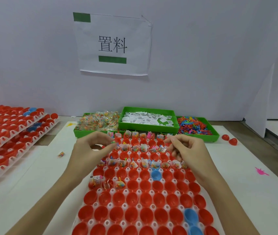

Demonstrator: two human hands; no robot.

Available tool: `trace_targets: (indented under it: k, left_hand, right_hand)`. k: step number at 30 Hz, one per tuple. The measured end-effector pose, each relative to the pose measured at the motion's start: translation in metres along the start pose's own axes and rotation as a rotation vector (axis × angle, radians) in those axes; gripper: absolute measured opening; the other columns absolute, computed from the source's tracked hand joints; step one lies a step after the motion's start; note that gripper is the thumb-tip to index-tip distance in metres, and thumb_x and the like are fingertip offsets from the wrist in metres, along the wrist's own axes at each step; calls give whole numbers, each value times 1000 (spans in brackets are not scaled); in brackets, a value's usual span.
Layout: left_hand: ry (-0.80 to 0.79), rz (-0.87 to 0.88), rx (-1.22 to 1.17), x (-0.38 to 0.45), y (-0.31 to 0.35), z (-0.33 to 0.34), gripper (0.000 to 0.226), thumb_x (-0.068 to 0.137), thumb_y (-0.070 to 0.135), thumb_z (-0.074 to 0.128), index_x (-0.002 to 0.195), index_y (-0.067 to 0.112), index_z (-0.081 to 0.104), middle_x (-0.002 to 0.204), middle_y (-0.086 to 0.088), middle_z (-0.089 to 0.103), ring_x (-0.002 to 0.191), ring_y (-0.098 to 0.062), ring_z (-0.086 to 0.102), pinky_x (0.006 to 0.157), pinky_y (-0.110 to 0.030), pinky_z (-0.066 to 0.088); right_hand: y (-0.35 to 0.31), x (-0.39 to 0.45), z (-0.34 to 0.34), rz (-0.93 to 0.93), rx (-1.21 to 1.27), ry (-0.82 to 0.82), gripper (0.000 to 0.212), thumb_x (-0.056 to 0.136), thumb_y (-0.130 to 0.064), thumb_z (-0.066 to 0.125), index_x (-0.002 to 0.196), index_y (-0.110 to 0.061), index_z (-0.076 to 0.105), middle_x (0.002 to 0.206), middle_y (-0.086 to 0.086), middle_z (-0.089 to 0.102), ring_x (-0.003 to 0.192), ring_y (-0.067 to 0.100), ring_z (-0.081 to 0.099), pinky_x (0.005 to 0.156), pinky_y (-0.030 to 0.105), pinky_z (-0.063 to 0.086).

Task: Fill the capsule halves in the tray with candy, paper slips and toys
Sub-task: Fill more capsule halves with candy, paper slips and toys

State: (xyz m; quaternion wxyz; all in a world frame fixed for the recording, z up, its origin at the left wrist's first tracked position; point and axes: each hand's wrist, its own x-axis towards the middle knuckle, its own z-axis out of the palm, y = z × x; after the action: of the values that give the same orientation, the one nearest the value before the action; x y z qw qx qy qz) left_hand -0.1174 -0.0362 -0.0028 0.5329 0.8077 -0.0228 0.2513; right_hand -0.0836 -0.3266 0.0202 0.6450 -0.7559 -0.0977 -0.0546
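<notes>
L hand (90,146) pinching toy (113,142), maybe.

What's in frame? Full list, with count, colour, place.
capsule tray: one, white, centre front; red capsule halves, at least three blue; far rows and part of one nearer row filled
candy bin: one, green, back left, bagged multicolour candy
paper slip bin: one, green, back centre, white slips
toy bin: one, green, back right, mixed-colour toys
stacked trays: count unclear, red halves and a few blue, left
loose capsule halves: two, red, right of bins
loose candy bag: one, left of tray
pink toy: one, right of tray
wall sign: one, white, green tape
left hand: pinches small item over tray
right hand: fingers curled over tray; contents unclear
</notes>
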Motion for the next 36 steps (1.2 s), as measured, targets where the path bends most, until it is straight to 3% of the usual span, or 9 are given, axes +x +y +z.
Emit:
trace_targets:
  k: [7, 13, 17, 19, 22, 27, 31, 34, 36]
  left_hand:
    - [-104, 98, 10, -15, 6, -7, 15, 80, 14, 86, 85, 23, 75, 88, 4, 77, 82, -16, 70, 74, -29, 55]
    - [-102, 219, 40, -24, 14, -4, 16, 78, 20, 86, 88, 25, 75, 88, 9, 75, 85, -11, 69, 76, -25, 51]
    - [-105, 283, 71, -28, 19, -2, 18, 78, 14, 87, 87, 24, 75, 87, 10, 73, 87, -13, 69, 75, -32, 51]
    - [-97, 297, 83, -28, 21, -4, 18, 78, 13, 87, 87, 23, 75, 86, 10, 73, 86, -14, 68, 74, -33, 52]
    - [-82, 290, 80, -27, 20, -7, 17, 79, 15, 87, 88, 24, 75, 86, 10, 73, 86, -11, 68, 74, -29, 52]
    - [-85, 281, 95, -26, 19, -8, 18, 80, 16, 86, 90, 27, 75, 87, 11, 72, 88, -11, 67, 74, -24, 51]
    - [-84, 273, 107, -25, 17, -9, 19, 81, 16, 86, 91, 29, 75, 88, 10, 72, 87, -13, 66, 74, -26, 52]
    - [-95, 259, 118, -25, 16, -9, 19, 81, 17, 86, 91, 28, 75, 88, 9, 72, 89, -15, 66, 74, -28, 52]
    - [-99, 261, 125, -25, 16, -8, 18, 81, 17, 86, 91, 28, 75, 88, 9, 73, 89, -15, 66, 74, -29, 52]
  right_hand:
    - [-4, 5, -7, -92, -114, 54, 21, 102, -13, 59, 95, -18, 78, 76, 1, 74, 62, 5, 64, 54, 17, 49]
    - [-12, 68, 7, -180, -641, -15, 26, 102, -6, 56, 114, -20, 75, 105, -5, 75, 95, 6, 68, 94, 28, 54]
    - [-4, 125, 20, -150, -880, -131, 27, 105, -5, 53, 121, -11, 74, 128, 8, 70, 102, 14, 67, 94, 28, 50]
    - [3, 145, 24, -102, -899, -186, 22, 103, -12, 60, 120, -9, 74, 129, 13, 70, 114, 24, 66, 97, 31, 49]
    - [7, 165, 28, 3, -872, -273, 20, 93, -23, 75, 109, -11, 76, 122, 12, 71, 107, 24, 65, 93, 35, 51]
    - [11, 183, 24, 98, -839, -357, 15, 92, -18, 76, 98, -6, 80, 112, 8, 74, 109, 26, 65, 86, 33, 48]
    - [16, 182, 19, 98, -843, -330, 27, 97, -23, 71, 116, -5, 74, 144, 15, 58, 134, 34, 52, 111, 45, 42]
    - [22, 180, 15, 101, -780, -289, 32, 102, -17, 62, 113, 11, 71, 108, 21, 69, 90, 28, 68, 81, 34, 54]
    - [21, 174, 15, 75, -774, -238, 36, 103, -19, 58, 107, 15, 69, 82, 31, 56, 55, 16, 46, 57, 26, 44]
